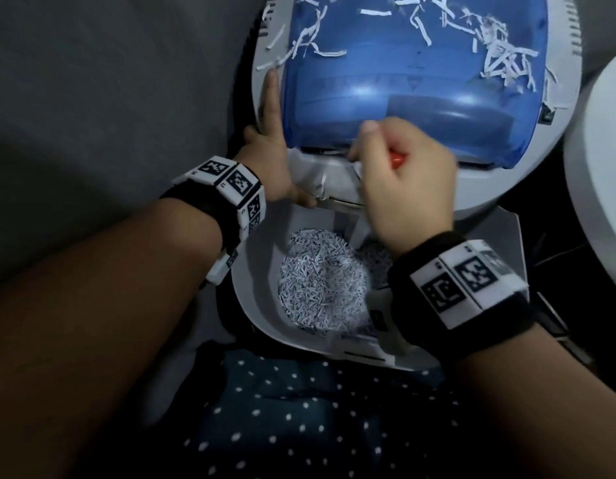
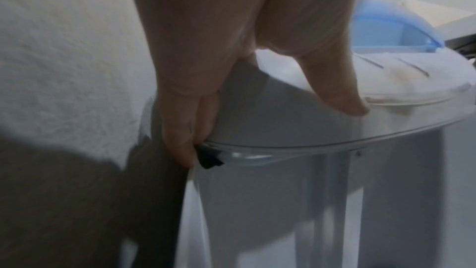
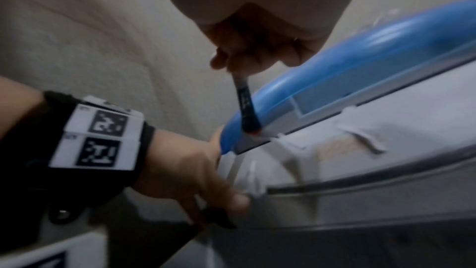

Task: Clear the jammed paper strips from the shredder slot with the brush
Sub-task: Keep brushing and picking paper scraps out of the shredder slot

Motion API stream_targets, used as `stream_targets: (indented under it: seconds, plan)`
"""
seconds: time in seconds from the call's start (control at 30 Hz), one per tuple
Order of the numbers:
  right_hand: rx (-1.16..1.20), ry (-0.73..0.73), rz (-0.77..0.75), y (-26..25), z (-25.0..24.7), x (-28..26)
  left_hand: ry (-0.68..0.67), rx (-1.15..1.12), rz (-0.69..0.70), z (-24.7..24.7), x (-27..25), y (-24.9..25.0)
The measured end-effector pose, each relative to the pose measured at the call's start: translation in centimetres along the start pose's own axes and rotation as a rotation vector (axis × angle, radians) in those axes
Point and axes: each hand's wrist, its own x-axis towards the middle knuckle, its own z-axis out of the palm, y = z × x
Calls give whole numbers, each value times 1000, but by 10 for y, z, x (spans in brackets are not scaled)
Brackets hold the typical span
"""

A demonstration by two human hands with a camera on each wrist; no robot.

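Note:
The shredder [image 1: 413, 81] has a blue see-through cover and a white body [image 1: 337, 174]. My right hand [image 1: 365, 146] grips a brush with a red handle [image 1: 398, 159]. The brush's dark ferrule [image 3: 247, 109] points down, and its tip touches the slot edge under the blue cover [image 3: 360, 68]. White paper strips [image 1: 322, 186] hang from the white front by the slot. My left hand [image 1: 275, 160] holds the shredder's left edge, thumb on top [image 2: 347, 101], fingers curled under the rim [image 2: 185, 150]. One finger lies straight along the side.
Loose strips [image 1: 500, 57] litter the top of the blue cover. Below the shredder head, an open white bin [image 1: 258, 326] holds a heap of shredded paper [image 1: 320, 281]. Grey fabric [image 1: 109, 81] lies to the left, a white rounded object [image 1: 600, 167] to the right.

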Motion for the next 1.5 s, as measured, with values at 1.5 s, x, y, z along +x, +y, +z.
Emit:
stream_targets:
  seconds: [1.5]
  plan:
    - [-36, 250, 365, 63, -35, 2, 34, 27, 23, 6, 7, -3]
